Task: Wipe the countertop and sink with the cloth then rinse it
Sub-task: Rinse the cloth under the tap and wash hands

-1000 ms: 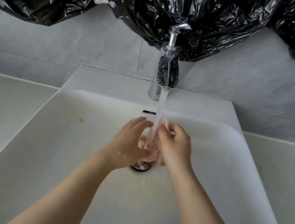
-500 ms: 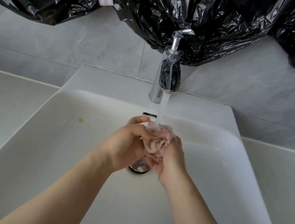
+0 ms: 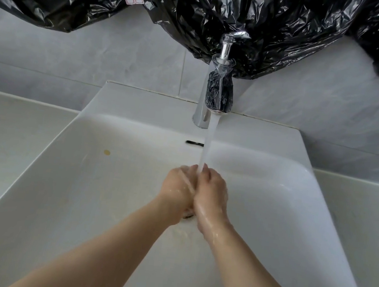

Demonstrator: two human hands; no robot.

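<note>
My left hand and my right hand are pressed side by side over the middle of the white sink, directly under the water stream from the chrome faucet. Water runs over both hands and wrists. The small pink cloth is squeezed between my palms and hidden from view. A sliver of the drain shows just below my hands.
Pale countertop lies to the left and right of the basin. A small yellow spot marks the sink's left slope, and an overflow slot sits behind the stream. Black plastic sheeting hangs over the grey tiled wall.
Half a second ago the pink cloth showed bunched at my fingertips under the stream. My hands have since closed together over it and dropped slightly toward the drain.
</note>
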